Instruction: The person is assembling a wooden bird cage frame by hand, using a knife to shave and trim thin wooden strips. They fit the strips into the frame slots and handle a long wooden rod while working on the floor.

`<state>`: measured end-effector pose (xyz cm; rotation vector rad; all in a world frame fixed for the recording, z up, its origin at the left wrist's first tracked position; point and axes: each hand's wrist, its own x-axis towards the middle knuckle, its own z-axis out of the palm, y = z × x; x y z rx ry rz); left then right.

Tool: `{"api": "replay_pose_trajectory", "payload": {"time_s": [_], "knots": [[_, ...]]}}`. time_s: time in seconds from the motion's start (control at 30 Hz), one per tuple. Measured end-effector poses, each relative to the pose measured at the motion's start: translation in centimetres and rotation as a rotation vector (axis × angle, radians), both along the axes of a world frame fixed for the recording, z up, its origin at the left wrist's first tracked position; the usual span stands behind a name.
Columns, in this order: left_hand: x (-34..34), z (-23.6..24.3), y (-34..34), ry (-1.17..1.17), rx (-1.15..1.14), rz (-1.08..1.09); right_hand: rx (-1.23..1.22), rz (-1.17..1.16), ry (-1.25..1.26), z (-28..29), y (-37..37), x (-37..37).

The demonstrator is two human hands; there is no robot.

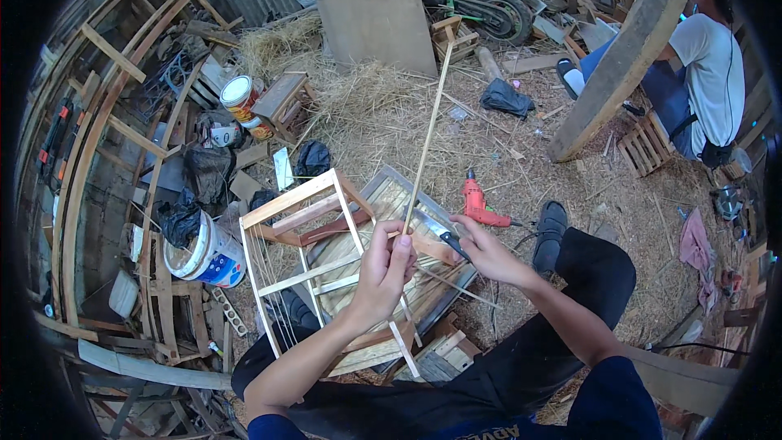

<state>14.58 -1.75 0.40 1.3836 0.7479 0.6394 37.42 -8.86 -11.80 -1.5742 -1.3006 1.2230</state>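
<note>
My left hand (386, 267) is closed around the lower end of a long thin wooden strip (433, 118), which slants up and away from me. In my right hand (494, 254) is a knife (452, 242) with a dark handle, its blade pointing left close to the strip's lower end. I cannot tell whether blade and strip touch. Below my hands a small wooden frame (293, 198) with slats and strings leans on a wooden work board (379, 195). A wood block (436, 249) lies between my hands.
A red power drill (482, 202) lies on the straw-strewn ground beyond my right hand. A white bucket (204, 257) stands at left. A slanting post (627, 57) rises at right, with a seated person (709, 73) behind it. A motorbike (481, 0) stands at the back.
</note>
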Motion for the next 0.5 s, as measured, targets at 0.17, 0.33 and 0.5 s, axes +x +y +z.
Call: {"api": "replay_pose_trajectory", "payload": {"time_s": [0.17, 0.33, 0.5], "knots": [[-0.1, 0.6, -0.1, 0.033, 0.0, 0.014, -0.005, -0.038, 0.43, 3.6, -0.1, 0.3], [0.0, 0.6, -0.2, 0.027, -0.005, 0.016, 0.061, 0.024, 0.642, 5.7, 0.2, 0.3], [0.3, 0.3, -0.3, -0.004, 0.01, 0.038, 0.118, -0.038, 0.656, 6.4, -0.2, 0.5]]}}
